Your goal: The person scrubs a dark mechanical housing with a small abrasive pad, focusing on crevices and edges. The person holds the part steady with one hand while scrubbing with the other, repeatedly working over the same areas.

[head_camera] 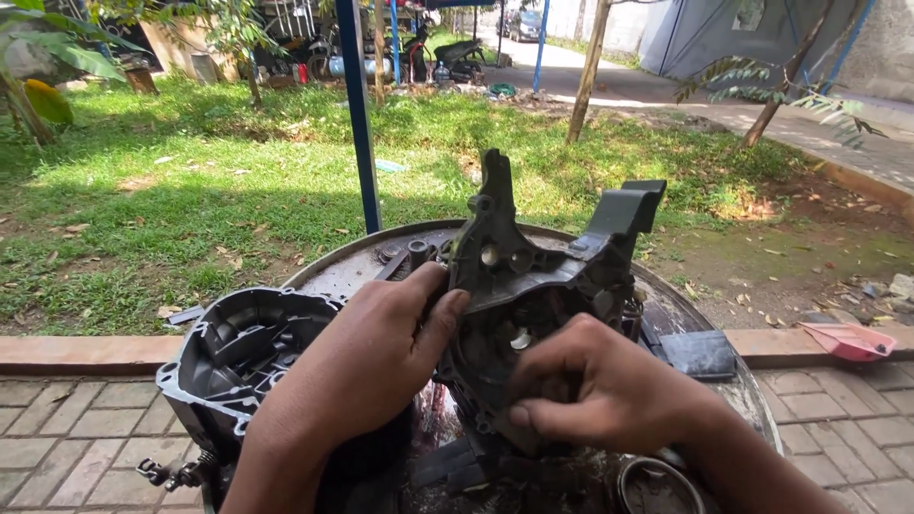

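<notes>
A dark engine casing is held upright over a round drum top. The left hand is clamped on its edge; the right hand's fingers are pinched inside. Fine fingertip work seems underway, needing a steady casing.

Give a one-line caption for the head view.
Both hands, left hand and right hand, hold a dark engine casing upright over a round metal drum top outdoors.

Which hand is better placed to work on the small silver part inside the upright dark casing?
Probably the right hand: its fingertips sit beside the silver part, while the left hand braces the casing.
</notes>
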